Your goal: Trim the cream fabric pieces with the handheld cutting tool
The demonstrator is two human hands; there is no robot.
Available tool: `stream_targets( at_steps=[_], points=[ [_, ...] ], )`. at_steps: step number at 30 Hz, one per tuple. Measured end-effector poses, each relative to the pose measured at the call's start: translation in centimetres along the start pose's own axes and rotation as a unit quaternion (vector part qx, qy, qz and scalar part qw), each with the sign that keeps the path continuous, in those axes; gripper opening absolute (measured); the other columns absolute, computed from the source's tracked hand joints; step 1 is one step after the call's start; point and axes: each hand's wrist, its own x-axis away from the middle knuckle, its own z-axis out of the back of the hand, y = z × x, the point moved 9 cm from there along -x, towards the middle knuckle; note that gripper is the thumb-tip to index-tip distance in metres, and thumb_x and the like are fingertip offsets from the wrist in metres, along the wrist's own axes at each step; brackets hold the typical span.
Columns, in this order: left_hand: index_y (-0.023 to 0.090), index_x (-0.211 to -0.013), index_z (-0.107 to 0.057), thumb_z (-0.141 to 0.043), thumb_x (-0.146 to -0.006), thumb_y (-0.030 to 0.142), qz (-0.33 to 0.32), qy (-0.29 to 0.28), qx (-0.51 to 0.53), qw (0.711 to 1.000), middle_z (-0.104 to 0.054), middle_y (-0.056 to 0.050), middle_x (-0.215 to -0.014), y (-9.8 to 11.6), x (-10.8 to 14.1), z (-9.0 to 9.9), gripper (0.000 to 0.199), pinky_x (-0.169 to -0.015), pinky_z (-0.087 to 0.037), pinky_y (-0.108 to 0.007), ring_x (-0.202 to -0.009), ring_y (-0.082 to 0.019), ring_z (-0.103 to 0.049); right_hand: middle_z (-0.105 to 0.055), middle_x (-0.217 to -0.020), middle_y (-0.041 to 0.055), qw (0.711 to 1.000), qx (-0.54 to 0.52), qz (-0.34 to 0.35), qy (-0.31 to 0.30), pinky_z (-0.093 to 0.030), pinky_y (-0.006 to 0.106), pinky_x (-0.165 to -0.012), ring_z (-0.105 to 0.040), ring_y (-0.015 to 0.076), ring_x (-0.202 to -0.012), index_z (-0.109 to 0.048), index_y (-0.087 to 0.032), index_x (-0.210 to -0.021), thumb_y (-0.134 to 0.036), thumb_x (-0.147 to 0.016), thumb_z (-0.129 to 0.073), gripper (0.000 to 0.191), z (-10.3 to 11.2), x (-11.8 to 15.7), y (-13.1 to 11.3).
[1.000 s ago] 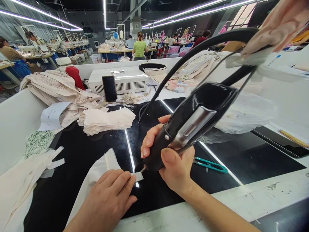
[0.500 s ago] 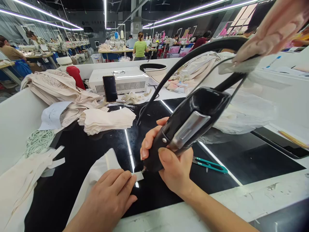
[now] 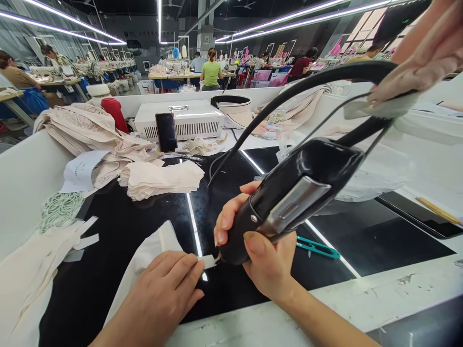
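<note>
In my right hand (image 3: pixel 265 250) is a black handheld tool (image 3: pixel 292 188) with a silver lever, tilted, its thin tip pointing down to the left. My left hand (image 3: pixel 170 284) lies on a white cloth piece (image 3: pixel 144 253) on the black tabletop (image 3: pixel 115 226), fingers pressed together. A small pale tab (image 3: pixel 208 261) sticks out past those fingertips, and the tool's tip is right beside its end; whether they touch I cannot tell. A black cable (image 3: pixel 282 94) arches up from the tool to a pale cloth wrapping (image 3: pixel 401 89) at the upper right.
Teal thread snips (image 3: pixel 318 248) lie right of my right hand. Stacked cream pieces (image 3: pixel 162 178), a phone (image 3: pixel 166 132) and a white vented box (image 3: pixel 195 119) stand behind. Green elastic loops (image 3: pixel 60 209) and fabric lie left. People sit at distant benches.
My right hand and the tool have shifted slightly right, so the tip has moved from over the tab to its end. My left hand has hardly moved.
</note>
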Motion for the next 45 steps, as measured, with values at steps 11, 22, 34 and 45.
stream_targets(
  at_steps=[11,22,34,45],
  points=[
    [0.014,-0.117,-0.069,-0.034,-0.115,0.025,-0.028,0.009,0.004,1.000,-0.076,-0.005,-0.114,-0.3,0.3,0.1,0.037,-0.099,-0.056,-0.035,-0.104,-0.018,-0.072,-0.067,-0.077,-0.0040,1.000,-0.023,0.009,-0.003,-0.052,0.027,-0.047,-0.061,0.0139,-0.053,-0.062,-0.030,-0.116,-0.044,-0.080,-0.088,0.046,0.8,0.0,-0.5],
    [0.013,-0.116,-0.070,-0.033,-0.114,0.025,-0.020,0.007,0.023,1.000,-0.075,-0.006,-0.112,-0.4,0.1,-0.1,0.039,-0.099,-0.057,-0.035,-0.105,-0.019,-0.071,-0.066,-0.075,-0.0036,1.000,-0.013,0.009,0.011,-0.051,0.029,-0.044,-0.060,0.0159,-0.051,-0.061,-0.032,-0.112,-0.048,-0.080,-0.086,0.044,-0.3,-1.0,-0.2],
    [0.010,-0.120,-0.067,-0.040,-0.113,0.025,-0.017,-0.006,0.028,0.999,-0.074,-0.008,-0.113,-0.2,0.0,-0.5,0.032,-0.099,-0.058,-0.035,-0.105,-0.020,-0.070,-0.067,-0.076,-0.0038,1.000,-0.022,0.007,-0.003,-0.052,0.028,-0.048,-0.061,0.0139,-0.053,-0.059,-0.029,-0.114,-0.046,-0.080,-0.087,0.048,-1.6,-0.9,1.3],
    [0.009,-0.119,-0.066,-0.038,-0.113,0.024,-0.014,-0.009,0.031,0.999,-0.073,-0.008,-0.114,-0.2,0.2,-0.9,0.033,-0.098,-0.059,-0.039,-0.105,-0.022,-0.070,-0.067,-0.079,-0.0045,0.999,-0.010,0.032,-0.006,-0.054,0.028,-0.051,-0.062,0.0136,-0.056,-0.060,-0.029,-0.117,-0.041,-0.085,-0.083,0.041,-0.5,-1.0,0.1]
  ],
)
